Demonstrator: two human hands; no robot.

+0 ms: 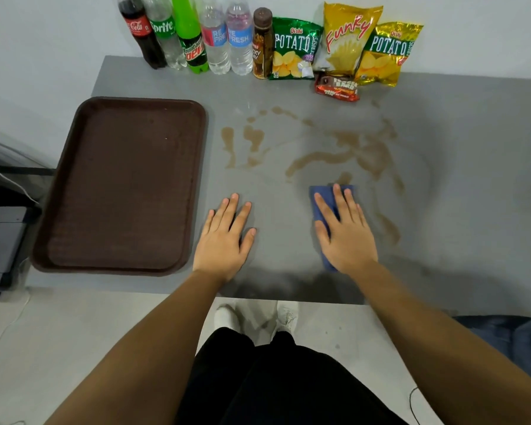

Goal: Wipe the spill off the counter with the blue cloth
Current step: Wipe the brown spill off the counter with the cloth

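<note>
Both hands are lying flat on the bench (pixel 472 148): the left hand (pixel 224 237) is resting palm down with fingers spread and nothing under it, while the right hand (pixel 345 233) is pressing open-palmed on the blue cloth (pixel 318 207), fingers extended over it and not curled around it. The bench is carrying a brown spill (pixel 362 151) that is spreading in streaks and blotches across its middle — most of it lying beyond the right hand's fingertips, one thin trail running down just to that hand's right, and a smaller patch (pixel 249 142) sitting ahead of the left hand. A brown tray (pixel 120 185) is lying to the left, well apart from the wet area.

Most of the wiping looks yet to be done. To do it well, the right hand would be keeping even downward pressure and pushing the cloth forward in overlapping strokes, gathering liquid inward instead of smearing it toward the snack bags (pixel 347 41) and bottles (pixel 196 32) at the back. The cloth — folded small — is lying just short of the nearest blotch.
</note>
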